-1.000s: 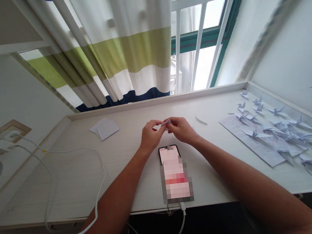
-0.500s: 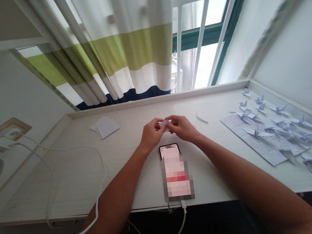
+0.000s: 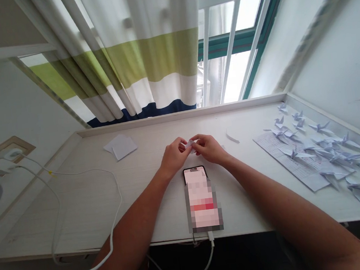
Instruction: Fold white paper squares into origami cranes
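Observation:
A small folded white paper [image 3: 190, 145] is pinched between both hands above the middle of the desk. My left hand [image 3: 175, 155] has its thumb and fingertips closed on the paper's left side. From the other side, my right hand [image 3: 209, 148] grips it with thumb and index finger. The fingers cover much of the paper, so its exact shape is hard to make out. Just below the hands lies a phone [image 3: 202, 199] with a lit, partly blurred screen and a cable plugged into its lower end.
Several folded paper cranes [image 3: 327, 148] crowd the right side, some on a written sheet [image 3: 295, 161]. Square white papers [image 3: 124, 147] lie at the left. A curved paper strip [image 3: 232, 137] is right of my hands. A white charging cable [image 3: 117, 211] crosses my left forearm.
Both hands stay in nearly the same place. The paper between them has tilted slightly, and the fingers have shifted a little. The whole view has moved very slightly.

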Demonstrator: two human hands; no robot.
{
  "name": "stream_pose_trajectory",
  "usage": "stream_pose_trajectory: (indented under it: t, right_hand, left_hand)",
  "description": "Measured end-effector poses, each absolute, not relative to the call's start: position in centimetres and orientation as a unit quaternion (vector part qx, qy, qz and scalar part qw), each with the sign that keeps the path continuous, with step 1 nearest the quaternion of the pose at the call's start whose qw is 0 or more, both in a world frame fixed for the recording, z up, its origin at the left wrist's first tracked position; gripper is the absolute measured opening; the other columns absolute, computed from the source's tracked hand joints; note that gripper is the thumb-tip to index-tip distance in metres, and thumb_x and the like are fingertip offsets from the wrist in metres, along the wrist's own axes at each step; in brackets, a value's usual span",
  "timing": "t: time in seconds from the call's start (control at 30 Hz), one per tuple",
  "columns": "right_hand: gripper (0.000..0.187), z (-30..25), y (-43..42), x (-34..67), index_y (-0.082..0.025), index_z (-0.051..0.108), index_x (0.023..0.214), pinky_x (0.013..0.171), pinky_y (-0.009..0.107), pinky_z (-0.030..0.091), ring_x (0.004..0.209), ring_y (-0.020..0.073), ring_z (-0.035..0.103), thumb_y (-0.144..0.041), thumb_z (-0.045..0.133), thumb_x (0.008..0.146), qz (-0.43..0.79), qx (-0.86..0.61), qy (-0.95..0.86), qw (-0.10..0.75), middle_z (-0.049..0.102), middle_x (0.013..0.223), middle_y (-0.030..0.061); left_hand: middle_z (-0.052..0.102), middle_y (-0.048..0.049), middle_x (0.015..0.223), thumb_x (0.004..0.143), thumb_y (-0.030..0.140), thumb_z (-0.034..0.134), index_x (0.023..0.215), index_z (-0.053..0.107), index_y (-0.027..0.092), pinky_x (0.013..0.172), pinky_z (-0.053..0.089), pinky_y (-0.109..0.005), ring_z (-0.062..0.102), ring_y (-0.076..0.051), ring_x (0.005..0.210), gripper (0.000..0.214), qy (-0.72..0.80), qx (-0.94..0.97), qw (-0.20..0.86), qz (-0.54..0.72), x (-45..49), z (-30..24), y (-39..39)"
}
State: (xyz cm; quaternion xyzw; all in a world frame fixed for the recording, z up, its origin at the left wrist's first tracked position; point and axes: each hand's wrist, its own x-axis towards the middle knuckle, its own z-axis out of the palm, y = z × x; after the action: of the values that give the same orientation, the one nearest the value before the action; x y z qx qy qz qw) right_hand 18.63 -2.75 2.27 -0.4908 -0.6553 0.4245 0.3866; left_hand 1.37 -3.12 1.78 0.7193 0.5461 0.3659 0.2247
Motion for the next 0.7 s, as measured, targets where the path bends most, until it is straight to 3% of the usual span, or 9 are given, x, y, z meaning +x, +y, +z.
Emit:
stream_pose_trajectory:
  t: [0.1,0.37,0.53,0.7]
  right_hand:
    - [0.02,1.9,-2.7,18.6,-0.016,0.072,0.103,0.063,0.025,0.049,0.063,0.0148,0.065,-0.019,0.058,0.089,0.381,-0.493,-0.699,0.351,0.071,0.07,0.0022]
    - [0.013,0.4,-2.1,18.3,-0.015,0.075,0.088,0.069,0.029,0.043,0.075,0.0179,0.061,-0.025,0.066,0.085,0.229,-0.551,-0.757,0.266,0.073,0.084,0.0073]
    - [0.015,-0.4,-1.7,18.4,-0.016,0.071,0.092,0.072,0.029,0.043,0.08,0.0189,0.059,-0.027,0.075,0.081,0.197,-0.561,-0.751,0.286,0.069,0.086,0.0052]
    - [0.003,-0.4,-1.6,18.7,-0.018,0.073,0.085,0.082,0.033,0.046,0.091,0.0217,0.058,-0.02,0.071,0.086,0.159,-0.489,-0.81,0.282,0.069,0.09,0.007]
  left_hand:
    - [0.068,0.0,0.071,0.081,0.03,0.068,0.078,0.061,0.02,0.061,0.046,-0.025,0.063,-0.015,0.065,0.012,0.559,0.713,0.226,0.357,1.1,1.5,-2.8]
    - [0.07,-0.0005,0.072,0.079,0.029,0.067,0.083,0.065,0.02,0.065,0.048,-0.027,0.065,-0.017,0.069,0.01,0.546,0.724,0.278,0.317,0.9,0.8,-2.4]
    - [0.073,-0.0002,0.076,0.083,0.019,0.053,0.093,0.068,0.021,0.071,0.05,-0.029,0.067,-0.017,0.073,0.018,0.524,0.735,0.295,0.313,-0.1,1.0,-1.9]
    - [0.074,-0.0035,0.09,0.081,0.028,0.064,0.095,0.073,0.02,0.073,0.051,-0.03,0.065,-0.017,0.075,0.018,0.477,0.785,0.294,0.264,-1.5,0.8,-1.4]
